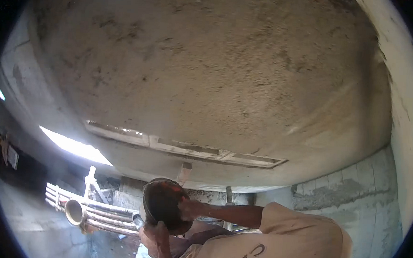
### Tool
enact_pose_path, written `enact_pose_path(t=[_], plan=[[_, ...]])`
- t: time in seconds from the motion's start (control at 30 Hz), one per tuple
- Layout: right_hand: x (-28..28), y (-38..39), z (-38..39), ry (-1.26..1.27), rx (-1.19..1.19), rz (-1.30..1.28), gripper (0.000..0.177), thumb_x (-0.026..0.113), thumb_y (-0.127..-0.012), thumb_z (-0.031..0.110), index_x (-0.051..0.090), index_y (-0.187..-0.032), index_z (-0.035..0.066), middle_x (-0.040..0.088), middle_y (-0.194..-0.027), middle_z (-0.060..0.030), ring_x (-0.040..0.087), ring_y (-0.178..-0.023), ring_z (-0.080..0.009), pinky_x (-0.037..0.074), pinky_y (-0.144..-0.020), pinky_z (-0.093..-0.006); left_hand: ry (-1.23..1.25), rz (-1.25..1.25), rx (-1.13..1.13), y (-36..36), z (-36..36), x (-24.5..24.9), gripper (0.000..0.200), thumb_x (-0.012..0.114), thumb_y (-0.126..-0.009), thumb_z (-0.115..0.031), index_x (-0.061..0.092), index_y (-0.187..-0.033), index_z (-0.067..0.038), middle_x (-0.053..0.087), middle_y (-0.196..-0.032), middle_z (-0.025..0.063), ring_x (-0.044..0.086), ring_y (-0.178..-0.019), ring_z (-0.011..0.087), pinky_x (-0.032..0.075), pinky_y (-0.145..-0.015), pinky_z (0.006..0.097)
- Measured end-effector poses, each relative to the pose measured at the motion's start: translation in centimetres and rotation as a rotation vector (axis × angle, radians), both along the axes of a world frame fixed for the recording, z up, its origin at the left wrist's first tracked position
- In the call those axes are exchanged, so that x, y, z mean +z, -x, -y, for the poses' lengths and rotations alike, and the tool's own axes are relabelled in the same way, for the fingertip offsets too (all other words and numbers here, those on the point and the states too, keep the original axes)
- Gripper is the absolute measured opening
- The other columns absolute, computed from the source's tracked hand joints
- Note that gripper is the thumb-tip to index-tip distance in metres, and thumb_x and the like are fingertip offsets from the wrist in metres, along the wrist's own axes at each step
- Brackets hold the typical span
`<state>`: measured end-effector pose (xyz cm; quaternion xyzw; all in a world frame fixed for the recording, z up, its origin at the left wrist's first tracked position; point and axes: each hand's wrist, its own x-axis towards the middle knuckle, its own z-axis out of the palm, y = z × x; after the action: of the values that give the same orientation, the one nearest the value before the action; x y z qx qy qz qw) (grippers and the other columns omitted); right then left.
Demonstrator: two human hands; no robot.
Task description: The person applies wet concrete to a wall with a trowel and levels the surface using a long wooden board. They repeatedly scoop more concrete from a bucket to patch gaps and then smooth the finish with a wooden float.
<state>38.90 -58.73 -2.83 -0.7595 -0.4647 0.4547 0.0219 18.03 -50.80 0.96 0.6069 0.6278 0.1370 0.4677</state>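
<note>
Below the long pale recessed frame (186, 150), held up by the person's own hands: one dark round vessel (161, 204). Contents in deep shadow, unidentifiable; near wall partly covered by the hands. Right hand (190, 209): blurred, laid over the vessel's right side and mouth, so whether the fingers are closed on anything cannot be told. Left hand (155, 233): closed on the lower-left rim, some fingers hidden by the vessel, forearm cut off by the lower border. Dark form (212, 232) beneath the right forearm: too murky to name

Vessel, described: blackish, deep, mouth tilted towards the wearer, rim rounded and worn-looking, with reddish patches near its upper right edge

Clothing: one light tan shirt (294, 243), soft and creased, dark lettering on it only partly legible; beside its left end, a scrap of patterned material (189, 256), cropped below

Surroundings: one broad brown surface (219, 73), rough and streaked, filling the upper part; one grey block wall (349, 190) at right, with a coarse mortar band; slender pale poles (111, 216) at left, ranged lengthwise; against them, one hollow pale ring (74, 212), its interior dull; one bright opening (75, 145), glare erasing whatever lies beyond
</note>
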Motion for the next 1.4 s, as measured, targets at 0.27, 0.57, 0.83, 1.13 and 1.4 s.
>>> enact_pose_path(t=[0.27, 0.57, 0.83, 1.13, 1.4], plan=[[-6.0, 1.1, 4.9, -0.136, -0.008, -0.300, 0.036, 0.063, -0.094, 0.040, 0.065, -0.095, 0.005, 0.068, -0.086, -0.0159, 0.069, -0.086, -0.0290, 0.055, -0.075, -0.0459, 0.180, 0.651, 0.242, 1.3, 0.6, -1.3, 0.059, 0.055, -0.069, -0.005, 0.060, -0.127, 0.008, 0.067, -0.114, 0.0180, 0.067, -0.100, 0.0321, 0.056, -0.090, 0.0437], [10.7, 0.1, -0.4, -0.125, 0.091, 0.075, 0.052, 0.058, -0.096, 0.053, 0.074, -0.102, 0.003, 0.071, -0.085, -0.0234, 0.071, -0.084, -0.0330, 0.054, -0.081, -0.0473, 0.181, 0.605, 0.441, 3.4, 1.0, 1.2, 0.052, 0.059, -0.070, -0.005, 0.065, -0.120, 0.007, 0.069, -0.102, 0.0146, 0.066, -0.092, 0.0250, 0.053, -0.087, 0.0374], [29.7, -0.2, -9.0, -0.336, 0.527, 0.402, 0.047, 0.065, -0.097, 0.035, 0.057, -0.130, 0.003, 0.072, -0.102, -0.0199, 0.072, -0.083, -0.0330, 0.057, -0.077, -0.0464, 0.112, 0.517, 0.708, 7.8, 0.9, 2.1, 0.042, 0.056, -0.073, 0.001, 0.066, -0.113, 0.009, 0.070, -0.104, 0.0164, 0.065, -0.093, 0.0224, 0.052, -0.087, 0.0351], [42.4, 5.4, -14.5, -0.444, 0.634, -0.289, 0.027, 0.073, -0.095, 0.025, 0.070, -0.106, 0.001, 0.072, -0.079, -0.0082, 0.069, -0.063, -0.0170, 0.059, -0.063, -0.0337, -0.241, 0.707, 0.881, 15.6, 2.7, -3.9, 0.052, 0.051, -0.070, 0.006, 0.065, -0.120, 0.012, 0.068, -0.113, 0.0192, 0.066, -0.099, 0.0258, 0.053, -0.090, 0.0352], [45.5, -10.7, -20.3, -0.841, 0.013, -0.065, 0.051, 0.072, -0.094, 0.037, 0.061, -0.131, 0.005, 0.068, -0.086, -0.0067, 0.067, -0.070, -0.0166, 0.060, -0.065, -0.0312, -0.235, 0.482, 0.946, 19.5, 3.2, -4.9, 0.049, 0.054, -0.072, 0.001, 0.068, -0.118, 0.010, 0.073, -0.104, 0.0166, 0.070, -0.093, 0.0259, 0.055, -0.084, 0.0359]])
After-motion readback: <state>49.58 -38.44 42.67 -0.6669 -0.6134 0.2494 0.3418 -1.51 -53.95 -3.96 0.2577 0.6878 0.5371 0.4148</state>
